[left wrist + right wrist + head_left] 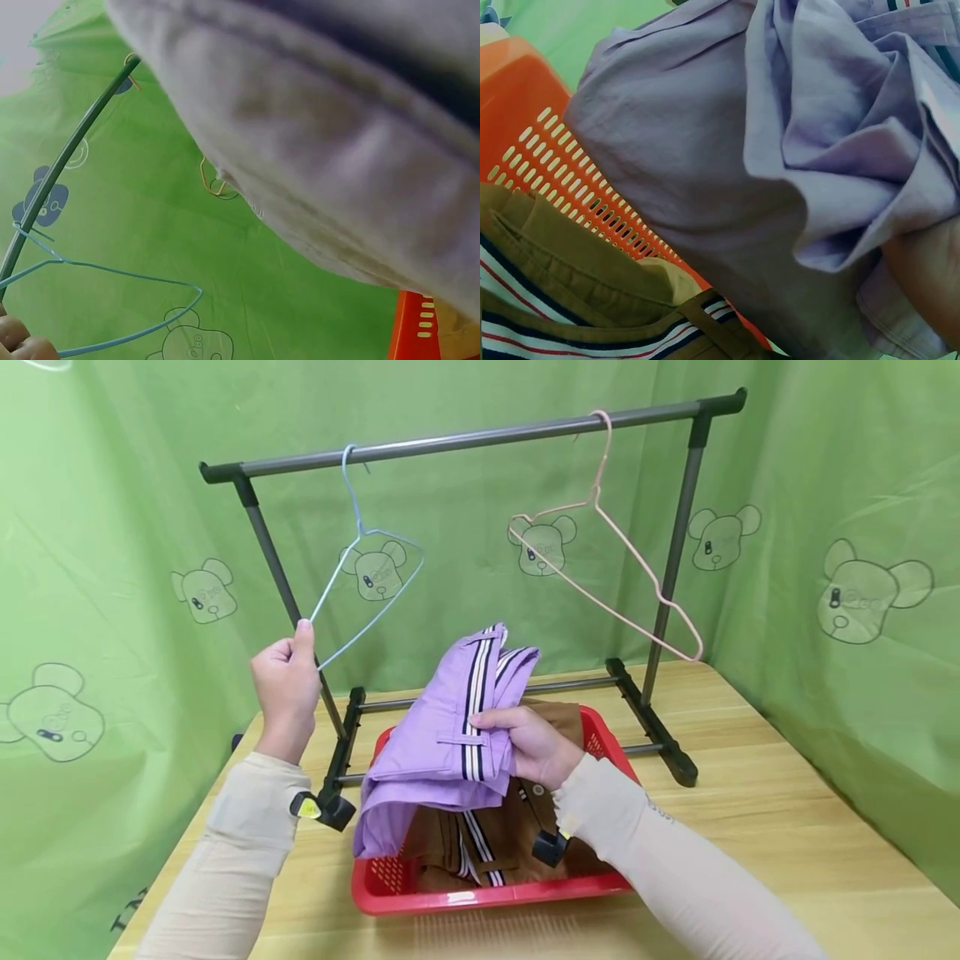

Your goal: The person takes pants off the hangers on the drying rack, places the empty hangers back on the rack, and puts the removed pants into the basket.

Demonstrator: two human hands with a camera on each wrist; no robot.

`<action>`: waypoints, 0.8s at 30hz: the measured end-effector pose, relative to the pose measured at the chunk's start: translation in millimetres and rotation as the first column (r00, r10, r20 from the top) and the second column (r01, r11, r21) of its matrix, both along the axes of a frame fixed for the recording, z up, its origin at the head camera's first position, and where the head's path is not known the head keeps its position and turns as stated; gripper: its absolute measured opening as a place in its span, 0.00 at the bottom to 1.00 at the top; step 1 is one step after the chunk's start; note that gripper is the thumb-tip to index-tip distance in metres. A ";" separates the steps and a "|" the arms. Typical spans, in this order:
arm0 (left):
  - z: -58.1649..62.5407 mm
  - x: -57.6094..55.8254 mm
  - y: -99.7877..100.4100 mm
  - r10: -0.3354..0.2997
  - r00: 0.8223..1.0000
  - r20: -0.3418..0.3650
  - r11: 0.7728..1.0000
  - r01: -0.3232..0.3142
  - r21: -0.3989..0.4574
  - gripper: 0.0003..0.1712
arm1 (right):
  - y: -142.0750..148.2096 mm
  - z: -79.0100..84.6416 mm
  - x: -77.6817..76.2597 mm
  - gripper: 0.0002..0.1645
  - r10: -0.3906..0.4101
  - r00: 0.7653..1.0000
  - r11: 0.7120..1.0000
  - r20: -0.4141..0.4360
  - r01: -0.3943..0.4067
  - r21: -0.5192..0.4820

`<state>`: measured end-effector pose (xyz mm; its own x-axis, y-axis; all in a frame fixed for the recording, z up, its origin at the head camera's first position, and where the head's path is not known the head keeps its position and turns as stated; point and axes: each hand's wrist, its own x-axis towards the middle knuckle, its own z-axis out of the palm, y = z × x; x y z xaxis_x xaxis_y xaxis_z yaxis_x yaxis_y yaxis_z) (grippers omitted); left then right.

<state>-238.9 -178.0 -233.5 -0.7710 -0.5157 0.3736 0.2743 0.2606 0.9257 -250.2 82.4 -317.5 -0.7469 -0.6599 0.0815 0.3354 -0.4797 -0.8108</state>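
My left hand (pixel 288 681) grips the lower left corner of a light blue wire hanger (pixel 372 618), whose hook hangs over the rack's bar. In my right hand (pixel 542 745) is a folded pair of purple trousers (pixel 435 718), pinched near the striped waistband with the thumb on top. The trousers hang above a red plastic basket (pixel 420 906), with their left part draping over its rim. Inside the basket lie brown garments (pixel 510 843) with striped waistbands. In the right wrist view, purple cloth (pixel 682 142) fills most of the picture and hides the fingertips.
A grey metal rack (pixel 480 439) with black feet stands on the wooden table (pixel 750 827) behind the basket. From the bar's right part hangs a pink hanger (pixel 637 560). Green printed cloth (pixel 465 510) surrounds the table at the back and sides.
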 end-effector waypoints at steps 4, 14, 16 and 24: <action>0.1 0.5 -0.8 -0.017 1.000 -0.005 1.000 0.017 0.017 0.24 | -0.4 -0.4 0.9 0.13 0.020 1.000 1.000 -0.003 -0.020 0.007; 1.0 3.1 -0.8 -0.130 0.991 -0.007 0.982 0.130 0.140 0.20 | 3.0 -8.5 5.5 0.13 0.064 0.998 0.998 0.009 -0.064 0.023; 0.7 2.5 -0.6 -0.133 0.991 -0.011 0.981 0.133 0.140 0.20 | 4.6 -10.4 5.8 0.13 0.063 0.998 0.998 0.007 -0.063 0.018; 0.3 1.2 1.0 -0.116 0.992 -0.043 0.986 0.121 0.118 0.19 | 12.6 -17.7 10.1 0.11 0.063 0.998 0.996 0.004 -0.063 0.059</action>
<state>-237.6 -177.0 -233.1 -0.8166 -0.4642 0.3430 0.3301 0.1117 0.9373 -240.1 95.1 -335.2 -0.7038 -0.7093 0.0392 0.3652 -0.4086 -0.8364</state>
